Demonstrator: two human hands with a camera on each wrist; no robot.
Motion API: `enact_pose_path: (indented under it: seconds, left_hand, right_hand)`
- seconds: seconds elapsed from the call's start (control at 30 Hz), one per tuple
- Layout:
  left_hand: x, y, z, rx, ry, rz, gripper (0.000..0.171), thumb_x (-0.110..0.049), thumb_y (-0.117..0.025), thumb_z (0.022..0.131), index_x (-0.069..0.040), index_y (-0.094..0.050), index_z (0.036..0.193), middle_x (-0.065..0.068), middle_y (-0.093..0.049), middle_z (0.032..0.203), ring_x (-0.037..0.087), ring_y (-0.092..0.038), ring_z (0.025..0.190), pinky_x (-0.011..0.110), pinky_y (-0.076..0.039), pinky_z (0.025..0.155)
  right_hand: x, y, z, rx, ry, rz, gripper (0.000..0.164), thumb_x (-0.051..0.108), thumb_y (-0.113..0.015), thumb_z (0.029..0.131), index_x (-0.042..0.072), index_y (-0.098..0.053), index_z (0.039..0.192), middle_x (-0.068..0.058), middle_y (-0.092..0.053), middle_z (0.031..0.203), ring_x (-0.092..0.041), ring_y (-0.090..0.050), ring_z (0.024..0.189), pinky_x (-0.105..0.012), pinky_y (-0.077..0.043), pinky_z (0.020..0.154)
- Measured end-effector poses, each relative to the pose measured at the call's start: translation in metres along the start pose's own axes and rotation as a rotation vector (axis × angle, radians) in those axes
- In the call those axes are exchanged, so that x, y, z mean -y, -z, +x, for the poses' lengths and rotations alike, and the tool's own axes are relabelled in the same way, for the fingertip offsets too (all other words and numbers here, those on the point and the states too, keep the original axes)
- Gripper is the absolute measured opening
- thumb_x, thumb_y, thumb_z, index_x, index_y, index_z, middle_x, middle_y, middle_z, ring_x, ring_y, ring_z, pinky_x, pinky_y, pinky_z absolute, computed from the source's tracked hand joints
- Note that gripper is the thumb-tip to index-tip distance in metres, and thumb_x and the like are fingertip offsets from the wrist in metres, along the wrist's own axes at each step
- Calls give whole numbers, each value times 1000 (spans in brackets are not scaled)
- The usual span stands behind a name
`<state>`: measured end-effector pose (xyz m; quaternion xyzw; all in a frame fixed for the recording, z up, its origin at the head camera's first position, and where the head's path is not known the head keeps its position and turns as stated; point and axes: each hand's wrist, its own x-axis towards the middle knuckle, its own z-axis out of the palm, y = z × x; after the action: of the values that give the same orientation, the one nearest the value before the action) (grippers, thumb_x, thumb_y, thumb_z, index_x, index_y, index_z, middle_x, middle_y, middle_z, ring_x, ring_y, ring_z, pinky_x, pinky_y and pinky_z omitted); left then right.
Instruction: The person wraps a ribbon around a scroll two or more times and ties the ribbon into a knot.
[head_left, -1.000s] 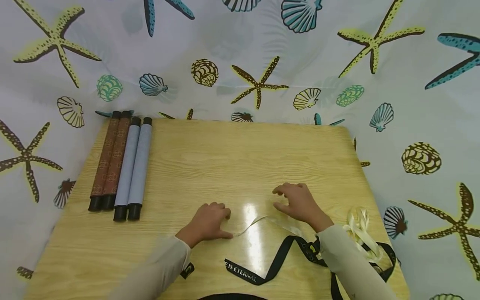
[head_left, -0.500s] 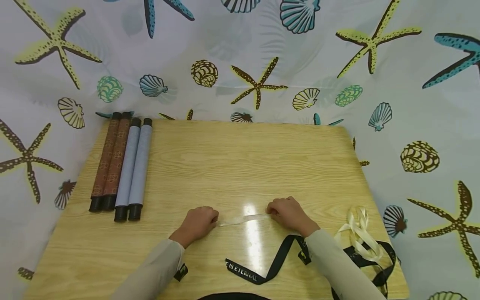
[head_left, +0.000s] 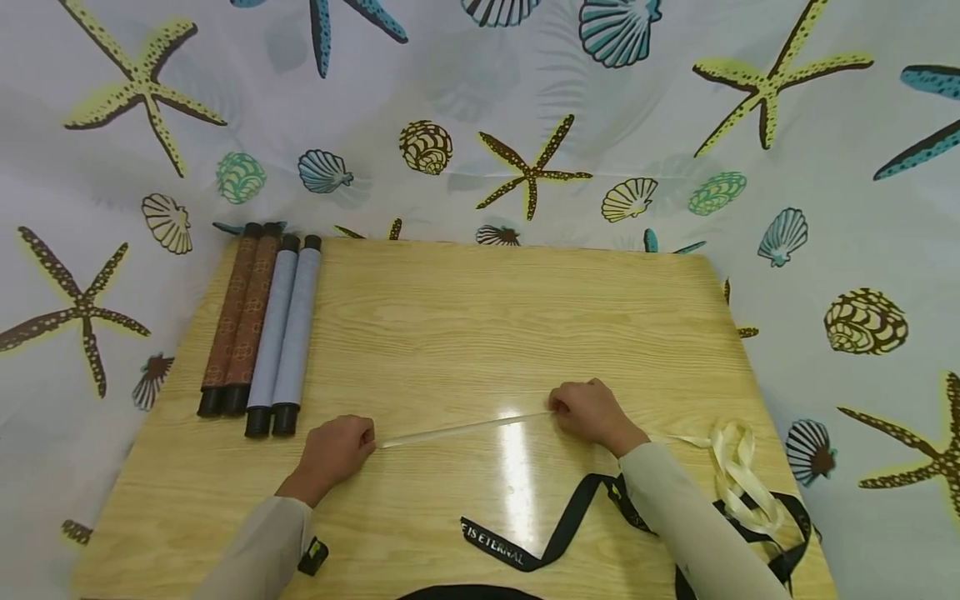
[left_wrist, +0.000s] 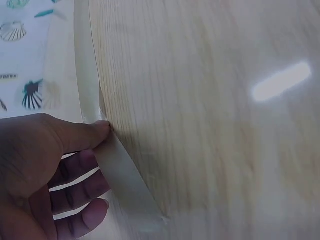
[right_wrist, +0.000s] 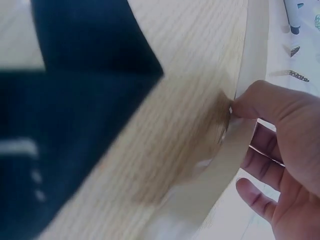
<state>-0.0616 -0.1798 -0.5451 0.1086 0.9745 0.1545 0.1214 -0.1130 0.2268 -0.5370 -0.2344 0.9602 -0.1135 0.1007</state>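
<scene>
A thin cream ribbon (head_left: 457,429) is stretched between the two hands above the wooden table, its right side slightly farther back. My left hand (head_left: 333,454) pinches it between thumb and fingers; in the left wrist view a loose end of the ribbon (left_wrist: 127,185) hangs past the thumb. The right hand (head_left: 596,417) pinches the same ribbon, and more ribbon (right_wrist: 215,180) trails below that grip in the right wrist view. A crumpled heap of cream ribbon (head_left: 738,483) lies to the right of the right forearm.
A black ribbon with white lettering (head_left: 498,546) lies folded in front and runs under the right sleeve. Two brown rolls (head_left: 243,321) and two pale blue rolls (head_left: 288,333) with black ends lie at the table's left. A shell-patterned cloth (head_left: 360,83) surrounds the table (head_left: 487,325).
Both hands have closed on the cream ribbon. The left hand has moved left, the right slightly right, and the ribbon between them has gone from slack to taut.
</scene>
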Motion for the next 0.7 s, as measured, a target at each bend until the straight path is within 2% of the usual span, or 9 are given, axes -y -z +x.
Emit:
enact_pose_path:
  seconds: [0.13,0.37,0.57,0.7]
  left_hand:
    - [22,5,-15,-15,48,-21,24,-20,-75,89,-18,-58,72,-3,-56,67,10,-46,58,28,-37,52]
    - [59,14,-47,14,149,-74,19,-21,-71,91,-16,-59,77,-4,-55,67,12,-47,57,29,-37,51]
    - [106,25,-65,-11,234,-124,21,-24,-64,96,-16,-58,77,-3,-50,63,14,-44,52,29,-33,46]
    - [137,32,-75,-8,284,-109,21,-21,-57,97,-15,-56,77,-2,-47,60,15,-42,50,31,-32,44]
  right_hand:
    - [-5,3,2,-12,-9,-25,16,5,-65,87,17,-73,92,3,-73,86,-11,-64,75,-48,-49,83]
    - [-22,9,9,-31,-37,-32,17,3,-66,85,16,-73,92,2,-72,84,-13,-64,75,-54,-50,87]
    - [-37,14,23,-64,-55,-46,14,5,-63,88,15,-73,91,-2,-74,88,-18,-66,78,-60,-49,89]
    - [-46,15,24,-59,-85,-55,11,7,-64,89,15,-71,89,-2,-72,85,-17,-63,76,-57,-50,85]
